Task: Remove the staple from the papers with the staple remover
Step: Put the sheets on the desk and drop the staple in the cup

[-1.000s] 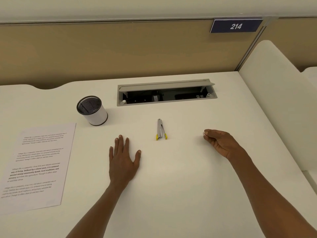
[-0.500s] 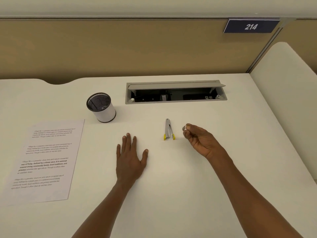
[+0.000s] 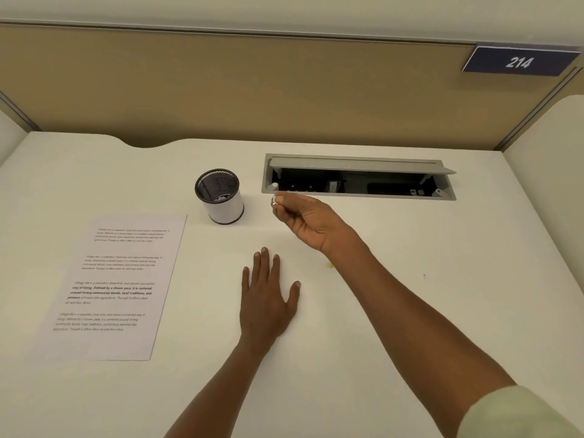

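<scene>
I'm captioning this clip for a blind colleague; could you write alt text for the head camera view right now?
A person's right hand pinches a tiny staple just right of a mesh pen cup on a white desk. Their left hand rests flat, and a printed sheet lies at left.

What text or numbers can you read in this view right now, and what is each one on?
"214": white digits on the dark blue plate fixed to the partition, top right.
Papers: four printed paragraphs, mostly too small and blurred; bold lines seem to read "way of living. Defined by a slower pace".
Nothing else legible.
</scene>
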`<state>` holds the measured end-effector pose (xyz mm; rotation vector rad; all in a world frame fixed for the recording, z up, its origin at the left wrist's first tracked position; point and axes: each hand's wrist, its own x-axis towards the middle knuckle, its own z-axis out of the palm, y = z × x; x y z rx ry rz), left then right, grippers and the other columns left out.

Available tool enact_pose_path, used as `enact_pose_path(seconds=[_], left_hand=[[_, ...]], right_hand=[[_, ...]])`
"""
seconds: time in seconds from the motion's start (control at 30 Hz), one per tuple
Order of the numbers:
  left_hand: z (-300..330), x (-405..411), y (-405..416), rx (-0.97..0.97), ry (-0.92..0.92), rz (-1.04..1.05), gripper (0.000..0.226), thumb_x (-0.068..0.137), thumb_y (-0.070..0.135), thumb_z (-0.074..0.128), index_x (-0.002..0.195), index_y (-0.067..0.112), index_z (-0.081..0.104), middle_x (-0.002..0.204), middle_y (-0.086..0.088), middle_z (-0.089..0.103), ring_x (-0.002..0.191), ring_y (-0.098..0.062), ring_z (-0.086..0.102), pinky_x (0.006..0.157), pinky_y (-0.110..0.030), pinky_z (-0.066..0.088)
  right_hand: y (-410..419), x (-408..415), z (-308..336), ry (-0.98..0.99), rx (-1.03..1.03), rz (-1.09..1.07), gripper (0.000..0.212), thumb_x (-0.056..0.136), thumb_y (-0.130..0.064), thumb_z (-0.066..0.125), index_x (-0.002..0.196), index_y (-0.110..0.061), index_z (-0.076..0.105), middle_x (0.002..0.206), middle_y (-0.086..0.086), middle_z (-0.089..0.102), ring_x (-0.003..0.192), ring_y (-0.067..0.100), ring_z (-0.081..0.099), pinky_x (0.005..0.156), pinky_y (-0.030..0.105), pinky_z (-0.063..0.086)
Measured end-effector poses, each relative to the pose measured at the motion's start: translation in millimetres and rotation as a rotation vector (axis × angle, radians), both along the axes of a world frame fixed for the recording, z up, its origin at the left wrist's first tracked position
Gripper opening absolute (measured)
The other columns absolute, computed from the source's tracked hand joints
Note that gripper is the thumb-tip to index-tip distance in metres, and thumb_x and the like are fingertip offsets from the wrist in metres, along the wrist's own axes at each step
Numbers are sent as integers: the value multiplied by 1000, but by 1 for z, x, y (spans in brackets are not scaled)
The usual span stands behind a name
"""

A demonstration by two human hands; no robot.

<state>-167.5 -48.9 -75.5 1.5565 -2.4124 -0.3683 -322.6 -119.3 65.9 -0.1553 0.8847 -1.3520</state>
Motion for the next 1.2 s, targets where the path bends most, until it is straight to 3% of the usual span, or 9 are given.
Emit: enact_pose_path(seconds=[0.17,0.27,0.43,0.53,0.63,0.77,0.93,1.03,1.2], left_hand=[[1,0,0,14,3,3,73,99,59,31,157,14,29,168,-6,11,156,-20,6,126,-43,10],[2,-1,0,22,8,7,73,99,58,32,157,15,29,168,-6,10,156,-19,5,126,-42,8],[0,-1,-1,26,26,5,71,99,56,34,156,13,31,168,-7,11,156,-20,4,126,-44,10],[0,-1,0,26,29,3,71,99,55,34,156,13,32,168,-8,11,156,-20,5,126,-45,10],[-1,-1,0,22,28,3,71,99,55,33,156,12,32,168,-9,12,156,-21,6,126,-45,11],[-1,-1,0,28,26,5,71,99,54,33,156,12,32,168,-9,11,156,-21,5,126,-46,12],[0,-1,0,30,31,4,71,98,55,33,155,12,33,168,-9,12,156,-21,6,126,-45,12],[0,-1,0,30,30,8,71,99,55,33,155,12,33,168,-9,12,156,-21,6,126,-45,12],[0,-1,0,33,22,6,71,99,55,33,156,12,32,168,-9,11,156,-21,6,126,-46,12]], right_hand=[[-53,30,9,73,-6,34,7,87,12,59,83,9,64,69,13,69,62,17,68,60,19,58],[-83,43,13,242,-15,56,8,83,16,62,78,10,64,71,14,67,62,18,66,64,21,60],[-122,62,14,1027,11,217,10,63,14,72,71,7,72,71,15,71,68,26,69,77,43,61],[-134,72,24,1429,-66,374,14,70,14,66,79,7,75,63,6,65,74,28,71,77,43,60],[-141,75,32,1675,-141,541,18,82,4,58,92,2,73,77,9,69,85,29,70,81,40,58],[-142,77,32,1758,-172,574,25,81,9,53,86,-1,75,66,3,64,74,23,67,72,33,57],[-140,71,30,1739,-263,548,19,68,10,69,75,-5,76,68,6,69,57,14,61,60,25,57],[-139,69,29,1718,-291,519,15,68,8,70,75,-4,74,68,7,69,54,13,61,47,13,49],[-139,66,28,1715,-306,505,14,66,6,72,74,-5,73,60,-7,59,59,9,54,52,16,44]])
